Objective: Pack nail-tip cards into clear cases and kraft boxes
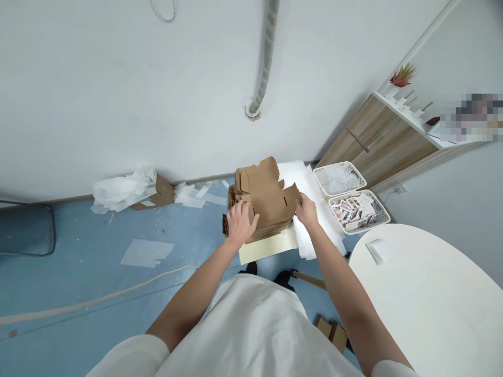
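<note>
A flat brown cardboard box blank (267, 193) is lifted at an angle above a stack of similar blanks (271, 229) that rests on a pale board (267, 250). My left hand (240, 222) grips the blank's left side, fingers curled over its edge. My right hand (306, 209) pinches its right flap. Both arms reach forward and down from my white shirt.
White foam sheets (310, 209) lie right of the stack. Two white baskets hold clear bags (340, 179) and printed packets (358, 209). A round white table (428, 293) is at right, a wooden cabinet (385, 141) behind. Paper scraps (147, 253) and a cord litter the blue floor.
</note>
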Demonstrator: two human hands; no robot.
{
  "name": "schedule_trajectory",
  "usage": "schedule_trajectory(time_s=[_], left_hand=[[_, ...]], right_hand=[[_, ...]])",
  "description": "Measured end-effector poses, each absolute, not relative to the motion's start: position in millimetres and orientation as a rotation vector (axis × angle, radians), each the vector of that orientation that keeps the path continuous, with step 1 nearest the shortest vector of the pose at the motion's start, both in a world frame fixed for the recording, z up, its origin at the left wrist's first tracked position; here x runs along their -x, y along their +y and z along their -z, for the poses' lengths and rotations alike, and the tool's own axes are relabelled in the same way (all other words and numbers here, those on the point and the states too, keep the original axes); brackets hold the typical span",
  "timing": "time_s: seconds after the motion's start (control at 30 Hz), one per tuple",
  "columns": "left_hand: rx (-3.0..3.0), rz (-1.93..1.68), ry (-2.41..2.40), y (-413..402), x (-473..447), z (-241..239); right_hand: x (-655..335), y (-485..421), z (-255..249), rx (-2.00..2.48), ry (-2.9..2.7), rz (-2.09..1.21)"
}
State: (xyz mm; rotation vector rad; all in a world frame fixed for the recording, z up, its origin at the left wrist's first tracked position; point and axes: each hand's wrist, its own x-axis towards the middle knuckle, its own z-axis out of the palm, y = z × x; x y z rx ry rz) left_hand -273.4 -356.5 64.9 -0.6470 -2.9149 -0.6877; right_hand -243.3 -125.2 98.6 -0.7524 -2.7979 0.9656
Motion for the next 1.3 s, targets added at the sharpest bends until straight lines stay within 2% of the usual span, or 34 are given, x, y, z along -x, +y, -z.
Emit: schedule_trajectory(time_s=[0.13, 0.33, 0.43, 0.57, 0.87, 1.1, 1.3], left_hand=[[0.412, 0.591, -3.103, -358, 287, -65], [0.649, 0.484, -3.159, -320, 287, -60], [0.778, 0.514, -3.089, -293, 277, -64], [1.014, 0.634, -2.947, -251, 252, -76], [1.799, 0.806, -2.678, -132, 128, -78], [2.209, 0.774, -2.672, -69, 20, -57], [2.267, 0.605, -2.802, -41, -32, -37]], right_hand=[[216, -114, -100, 0.723, -2.635, -1.111], [166, -97, -103, 0.839, -2.413, -1.243], [134, -88, -104, 0.934, -2.346, -1.159], [76, -80, -110, 1.046, -2.291, -0.883], [-106, -59, -93, 1.520, -1.857, -0.565], [-242, -43, -62, 1.678, -1.645, -0.722], [-303, -33, -27, 1.735, -1.549, -0.898]])
